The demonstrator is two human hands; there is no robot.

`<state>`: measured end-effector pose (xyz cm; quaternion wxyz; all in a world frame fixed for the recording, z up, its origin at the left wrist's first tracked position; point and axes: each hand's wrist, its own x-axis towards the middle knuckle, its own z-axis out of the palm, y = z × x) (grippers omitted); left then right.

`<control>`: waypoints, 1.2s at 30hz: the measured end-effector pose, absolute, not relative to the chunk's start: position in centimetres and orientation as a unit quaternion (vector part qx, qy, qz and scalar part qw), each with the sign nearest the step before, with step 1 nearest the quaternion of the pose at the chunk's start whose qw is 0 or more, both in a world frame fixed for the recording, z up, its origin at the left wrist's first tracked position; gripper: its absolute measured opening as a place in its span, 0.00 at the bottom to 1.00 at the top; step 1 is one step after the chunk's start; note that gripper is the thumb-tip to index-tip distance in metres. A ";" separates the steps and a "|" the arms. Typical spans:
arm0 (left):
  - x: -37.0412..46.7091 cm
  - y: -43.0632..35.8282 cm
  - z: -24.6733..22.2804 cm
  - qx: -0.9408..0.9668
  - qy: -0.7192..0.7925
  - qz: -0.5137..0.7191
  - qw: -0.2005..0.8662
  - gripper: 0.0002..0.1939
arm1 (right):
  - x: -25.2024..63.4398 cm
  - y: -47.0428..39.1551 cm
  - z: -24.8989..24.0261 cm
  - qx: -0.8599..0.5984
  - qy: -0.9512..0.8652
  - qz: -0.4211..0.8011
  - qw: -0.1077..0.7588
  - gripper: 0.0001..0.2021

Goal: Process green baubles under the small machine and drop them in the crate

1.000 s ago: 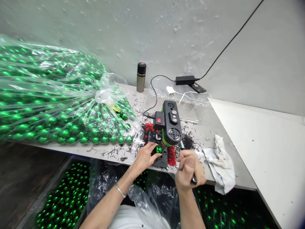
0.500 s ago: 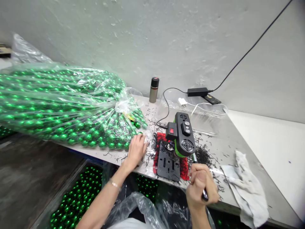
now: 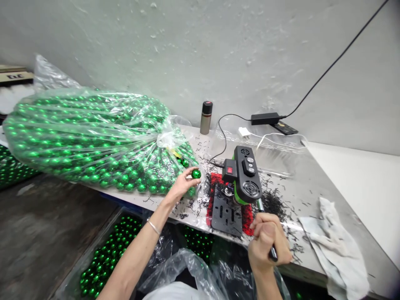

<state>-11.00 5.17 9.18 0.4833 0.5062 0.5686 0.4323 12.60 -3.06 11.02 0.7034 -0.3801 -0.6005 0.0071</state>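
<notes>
Between the thumb and fingers of my left hand [image 3: 181,185] is a shiny green ball [image 3: 196,173], held beside the mouth of a clear plastic bag [image 3: 164,138] full of such balls. My right hand [image 3: 269,239] is wrapped round the black-gripped lever [image 3: 273,253] of a small bench machine. That machine [image 3: 247,175] has a black and green head, a red switch and a black slotted base plate [image 3: 225,212]. Under the plate lies a red mat [image 3: 246,218]. Beneath the machine's head sits something small and shiny that I cannot make out.
Black shavings [image 3: 273,204] litter the table [image 3: 293,166]. A spray can [image 3: 206,118], a power adapter [image 3: 265,118] and a clear plastic tray [image 3: 281,160] stand behind. White gloves [image 3: 334,237] hang over the front right edge. Below, a bin [image 3: 109,250] holds green balls.
My left hand has lifted from the bag's opening, and a green ball now shows in its fingers. My right hand stays on the lever. The whole view has shifted slightly.
</notes>
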 end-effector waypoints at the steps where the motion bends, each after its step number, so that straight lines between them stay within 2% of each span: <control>1: -10.5 4.4 9.0 0.442 0.527 0.471 0.553 0.28 | 12.6 -3.0 11.0 -0.379 -0.599 0.006 0.705 0.18; 4: -8.8 2.5 8.1 0.284 0.453 0.524 0.663 0.24 | 12.6 -3.0 10.9 -0.379 -0.600 0.004 0.704 0.17; 9: -6.6 0.6 7.1 0.155 0.439 0.527 0.712 0.15 | 12.6 -3.3 11.1 -0.389 -0.610 0.007 0.690 0.17; 22: -3.2 -0.8 6.2 0.152 0.429 0.514 0.727 0.18 | 12.9 -3.6 11.5 -0.410 -0.639 -0.002 0.651 0.16; 28: -3.9 -1.1 6.1 0.082 0.389 0.489 0.776 0.10 | 12.9 -3.5 11.2 -0.401 -0.639 -0.010 0.656 0.15; 32: -4.5 -1.4 5.6 0.138 0.410 0.482 0.762 0.13 | 12.9 -3.4 10.8 -0.407 -0.633 -0.011 0.658 0.15; 36: -3.8 -1.3 5.0 0.243 0.476 0.481 0.695 0.22 | 12.9 -3.4 10.7 -0.408 -0.633 -0.010 0.658 0.15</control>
